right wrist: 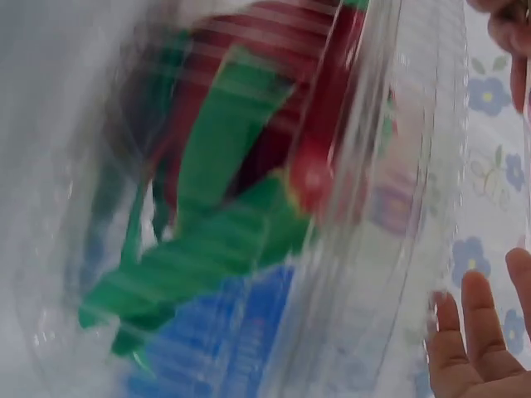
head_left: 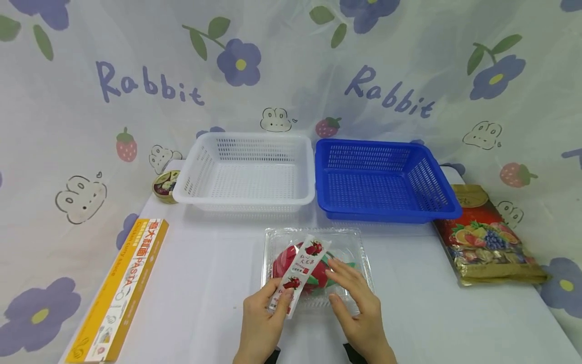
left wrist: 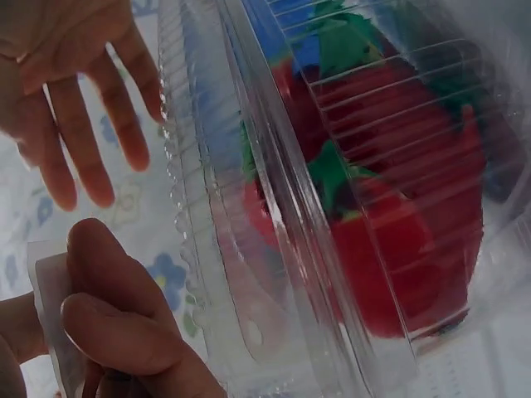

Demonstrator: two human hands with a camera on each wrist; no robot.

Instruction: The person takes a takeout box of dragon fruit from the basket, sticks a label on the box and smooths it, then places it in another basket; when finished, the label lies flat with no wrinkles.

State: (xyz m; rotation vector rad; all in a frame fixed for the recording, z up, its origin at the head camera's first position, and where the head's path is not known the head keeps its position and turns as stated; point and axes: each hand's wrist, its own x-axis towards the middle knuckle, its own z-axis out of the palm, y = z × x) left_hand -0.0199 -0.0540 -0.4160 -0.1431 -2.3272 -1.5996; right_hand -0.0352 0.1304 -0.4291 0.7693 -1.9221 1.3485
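Observation:
A strip of white labels [head_left: 301, 273] printed with red dragon fruit is pinched between the thumb and fingers of my left hand [head_left: 261, 319]. It slants over a clear plastic clamshell box [head_left: 349, 241] lying on the table. Inside the box are red fruit-like pieces with green leaves [head_left: 284, 260]; one looks like a tomato [left wrist: 386, 249] in the left wrist view. My right hand [head_left: 361, 309] hovers at the box's right front, fingers spread and loosely bent, holding nothing. In the right wrist view its fingers [right wrist: 479, 311] stand apart from the box.
Behind the box sit a white basket [head_left: 245, 201] and a blue basket [head_left: 386, 215], side by side. A yellow pasta box [head_left: 120, 288] lies at left, a round tin [head_left: 164, 187] by the white basket. At right, a red-and-gold fruit packet [head_left: 486, 237] lies near the edge.

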